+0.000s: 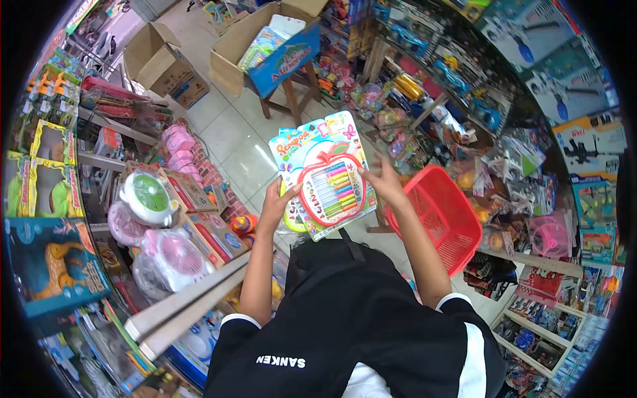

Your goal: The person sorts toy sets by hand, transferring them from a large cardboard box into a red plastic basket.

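A carded toy abacus [334, 189] is held up in front of my body, its face toward me. It has a red apple-shaped frame, rows of coloured beads and printed numbers. Behind its left edge shows a yellow-green edge [292, 217], perhaps of a second pack; most of that is hidden. My left hand [272, 207] is closed on the left side, thumb over the front. At the right side, my right hand [385, 180] has its thumb on the card's face and its fingers spread beyond the edge.
A red plastic basket [441, 215] stands by my right forearm. Ahead are an open carton [229, 63] on a wooden stool [292, 99] and another open box [166, 69] on the floor. Toy shelves line both sides, with wrapped fans [176, 255] at left.
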Tool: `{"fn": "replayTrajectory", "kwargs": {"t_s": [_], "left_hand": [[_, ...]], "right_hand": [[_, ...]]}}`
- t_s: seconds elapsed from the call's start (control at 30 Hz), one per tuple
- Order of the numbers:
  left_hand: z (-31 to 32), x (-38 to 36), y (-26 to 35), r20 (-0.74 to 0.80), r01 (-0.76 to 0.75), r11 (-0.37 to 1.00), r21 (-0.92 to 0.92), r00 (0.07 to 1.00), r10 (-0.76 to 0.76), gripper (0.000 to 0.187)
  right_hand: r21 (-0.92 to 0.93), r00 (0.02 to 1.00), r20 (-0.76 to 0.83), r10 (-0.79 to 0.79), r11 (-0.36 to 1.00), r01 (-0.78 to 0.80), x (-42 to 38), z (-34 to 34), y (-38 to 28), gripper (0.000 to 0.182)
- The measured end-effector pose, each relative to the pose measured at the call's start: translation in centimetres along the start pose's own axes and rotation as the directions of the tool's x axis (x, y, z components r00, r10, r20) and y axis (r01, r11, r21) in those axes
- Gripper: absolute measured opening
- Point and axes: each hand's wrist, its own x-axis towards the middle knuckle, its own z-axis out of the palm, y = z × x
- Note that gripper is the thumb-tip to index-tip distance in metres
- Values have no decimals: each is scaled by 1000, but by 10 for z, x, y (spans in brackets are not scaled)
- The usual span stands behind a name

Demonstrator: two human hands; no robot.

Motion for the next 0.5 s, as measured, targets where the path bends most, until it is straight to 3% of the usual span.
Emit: {"fn": "replayTrajectory", "kwargs": {"t_s": [0.07, 0.13, 0.17, 0.3, 0.43, 0.5], "left_hand": [[24, -16, -19, -13, 44, 999, -31, 999, -44, 37], [50, -31, -42, -73, 16, 994, -112, 997, -24, 36], [64, -41, -48, -108, 48, 992, -118, 992, -61, 36], [100, -64, -71, -167, 2, 994, -113, 986, -21, 41], [121, -74, -80, -221, -12, 1000, -8, 975, 10, 41], [120, -70, -89, -249, 40, 999, -7, 968, -41, 38]], "right_hand": [[30, 997, 68, 32, 999, -34, -10, -17, 57, 77], [229, 971, 239, 19, 970, -75, -41, -32, 80, 66], [249, 985, 162, -60, 968, 18, -48, -33, 108, 51], [241, 990, 134, 36, 968, -68, -89, -56, 132, 38], [278, 987, 155, 50, 956, -92, -107, -75, 149, 38], [530, 995, 92, 46, 843, -88, -112, -85, 148, 36]]}}
